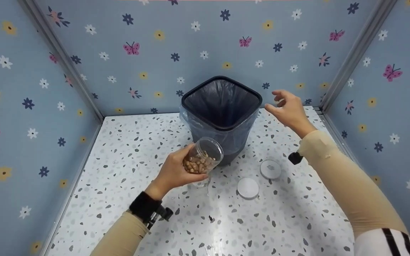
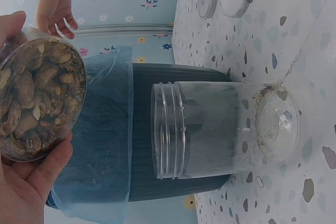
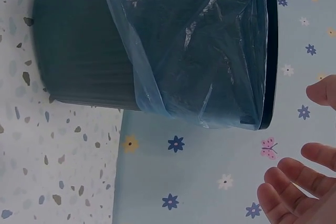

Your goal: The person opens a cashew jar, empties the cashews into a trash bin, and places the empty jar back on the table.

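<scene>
My left hand (image 1: 176,169) grips a clear plastic jar (image 1: 209,144) partly filled with peanuts (image 1: 197,165). Tilted, the jar has its open mouth toward the upper right, in front of the trash bin (image 1: 222,158). In the left wrist view, the peanuts (image 2: 37,95) show through the jar's bottom. Below the held jar, a second clear jar (image 2: 210,129) stands upright on the table without a lid, mostly hidden in the head view. To the right of the bin's rim, my right hand (image 1: 290,109) hangs in the air, its fingers loosely bent and holding nothing.
A blue plastic bag (image 3: 194,40) lines the dark bin, folded over under its black rim (image 1: 222,128). Two round lids, one white (image 1: 248,188) and one greyish (image 1: 270,169), lie on the speckled table (image 1: 137,142). Flower-patterned walls (image 1: 205,42) enclose the back and sides.
</scene>
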Demonstrator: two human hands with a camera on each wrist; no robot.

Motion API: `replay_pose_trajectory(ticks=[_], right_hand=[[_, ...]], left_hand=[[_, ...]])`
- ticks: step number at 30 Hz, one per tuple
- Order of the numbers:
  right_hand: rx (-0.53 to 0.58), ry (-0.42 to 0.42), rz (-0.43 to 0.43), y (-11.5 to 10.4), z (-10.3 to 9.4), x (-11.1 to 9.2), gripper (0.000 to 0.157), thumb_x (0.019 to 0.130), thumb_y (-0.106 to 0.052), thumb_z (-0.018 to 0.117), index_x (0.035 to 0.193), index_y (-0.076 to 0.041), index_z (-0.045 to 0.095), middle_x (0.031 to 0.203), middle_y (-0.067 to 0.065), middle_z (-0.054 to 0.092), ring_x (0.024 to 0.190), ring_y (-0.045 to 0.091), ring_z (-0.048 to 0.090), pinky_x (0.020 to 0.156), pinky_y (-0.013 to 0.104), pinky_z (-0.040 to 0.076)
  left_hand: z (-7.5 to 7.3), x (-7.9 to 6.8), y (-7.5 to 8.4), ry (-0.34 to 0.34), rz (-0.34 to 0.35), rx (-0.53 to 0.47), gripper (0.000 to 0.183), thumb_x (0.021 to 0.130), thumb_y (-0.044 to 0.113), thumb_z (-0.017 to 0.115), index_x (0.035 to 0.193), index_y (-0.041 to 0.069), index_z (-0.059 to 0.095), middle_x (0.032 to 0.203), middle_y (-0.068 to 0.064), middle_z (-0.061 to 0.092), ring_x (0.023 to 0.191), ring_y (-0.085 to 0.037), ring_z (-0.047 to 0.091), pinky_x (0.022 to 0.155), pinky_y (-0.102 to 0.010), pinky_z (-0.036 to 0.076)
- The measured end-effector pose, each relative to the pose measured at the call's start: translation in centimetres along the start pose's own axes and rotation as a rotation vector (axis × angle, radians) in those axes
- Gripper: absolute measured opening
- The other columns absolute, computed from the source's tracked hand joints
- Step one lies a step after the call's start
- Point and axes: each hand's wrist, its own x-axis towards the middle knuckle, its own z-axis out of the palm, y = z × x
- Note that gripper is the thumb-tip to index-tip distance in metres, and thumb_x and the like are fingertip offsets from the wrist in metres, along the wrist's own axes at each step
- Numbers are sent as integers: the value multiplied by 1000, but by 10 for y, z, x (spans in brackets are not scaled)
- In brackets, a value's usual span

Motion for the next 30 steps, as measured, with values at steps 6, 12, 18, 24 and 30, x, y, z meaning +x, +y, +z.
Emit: replay_pose_trajectory(ticks=[6, 12, 18, 24, 30], right_hand=[[22, 8, 3, -6, 1, 6, 61, 100, -30, 75, 153, -5, 58, 137, 23, 64, 122, 39, 65, 104, 55, 56], [33, 9, 18, -10, 4, 12, 61, 100, -30, 74, 154, -7, 58, 138, 22, 64, 120, 37, 65, 101, 53, 55], [51, 7, 23, -11, 10, 20, 62, 100, -29, 74, 155, -7, 57, 140, 22, 63, 122, 36, 64, 100, 52, 55], [87, 9, 49, -11, 16, 28, 63, 99, -29, 75, 155, -7, 57, 143, 22, 62, 124, 36, 64, 100, 50, 56], [133, -12, 76, -10, 21, 34, 63, 101, -29, 74, 157, -8, 54, 146, 22, 60, 131, 37, 64, 107, 53, 55]], left_hand=[[0, 0, -1, 2, 13, 0, 90, 70, 35, 103, 145, 6, 63, 124, -8, 77, 107, -21, 75, 94, -37, 66], [-1, 0, 0, -2, 14, 2, 90, 70, 37, 103, 145, 7, 64, 126, -7, 77, 109, -20, 75, 95, -38, 65], [-1, 1, -2, -5, 15, -5, 91, 70, 36, 103, 144, 2, 64, 125, -7, 77, 109, -20, 76, 95, -38, 65], [-1, 1, -3, -4, 14, -5, 90, 70, 36, 103, 144, 2, 64, 126, -7, 77, 110, -21, 76, 95, -38, 66], [-2, 0, -2, -1, 11, -5, 90, 70, 35, 103, 144, 3, 64, 127, -8, 77, 110, -21, 76, 95, -37, 66]])
